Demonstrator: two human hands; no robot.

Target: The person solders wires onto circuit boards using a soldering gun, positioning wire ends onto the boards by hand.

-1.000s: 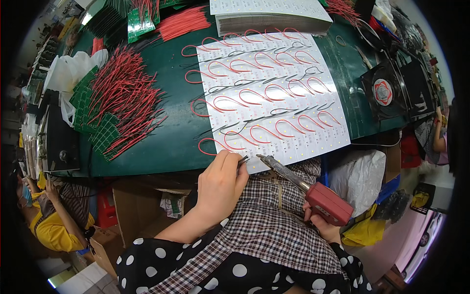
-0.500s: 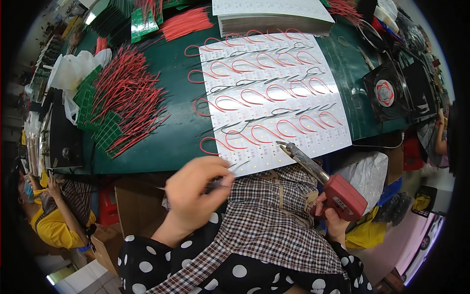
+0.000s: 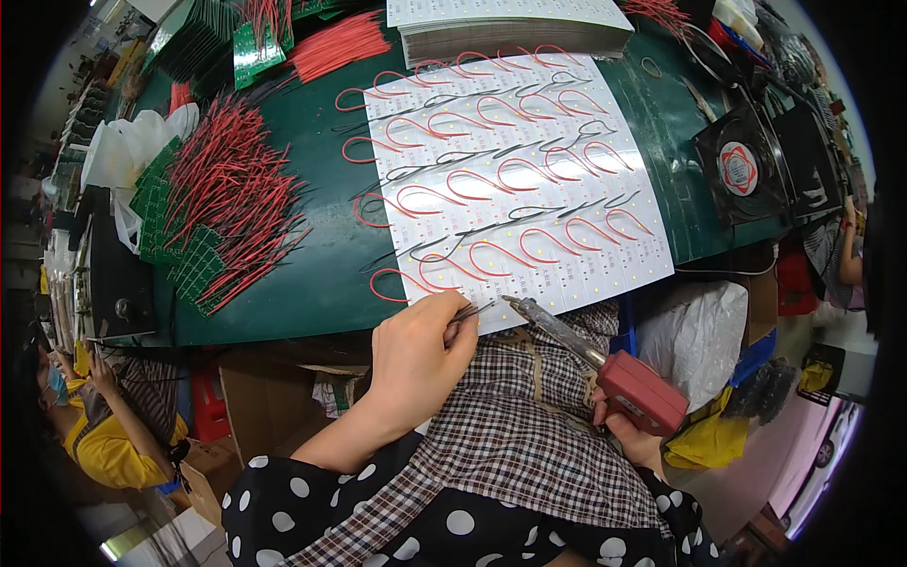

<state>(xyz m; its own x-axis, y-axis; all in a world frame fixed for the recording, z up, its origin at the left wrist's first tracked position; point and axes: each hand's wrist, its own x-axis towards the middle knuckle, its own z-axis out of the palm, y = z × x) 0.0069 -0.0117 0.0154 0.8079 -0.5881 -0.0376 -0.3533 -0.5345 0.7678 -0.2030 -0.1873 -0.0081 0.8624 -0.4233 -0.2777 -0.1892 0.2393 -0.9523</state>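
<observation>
A white circuit board sheet (image 3: 576,283) with small yellow spots lies at the table's near edge. Rows of red wire loops (image 3: 488,250) and black wires (image 3: 491,226) are attached across it. My left hand (image 3: 420,354) is closed at the sheet's near left corner, thumb and fingers pinching a thin black wire (image 3: 482,308) whose end points right over the sheet. My right hand (image 3: 628,439) is wrapped round the red handle of a soldering iron (image 3: 644,392). The iron's tip hovers over the near edge of the sheet, close to the wire's end; whether they touch I cannot tell.
Left on the green table (image 3: 321,246) lies a heap of red and black wires (image 3: 227,180) over green circuit boards (image 3: 198,269). A stack of white sheets (image 3: 515,42) stands behind. A black fan (image 3: 742,175) sits at right. At far left a person in yellow (image 3: 118,439) works.
My left hand has moved right and up to the sheet's near edge with the black wire. The soldering iron has shifted left and slightly down, its tip nearer my left fingers.
</observation>
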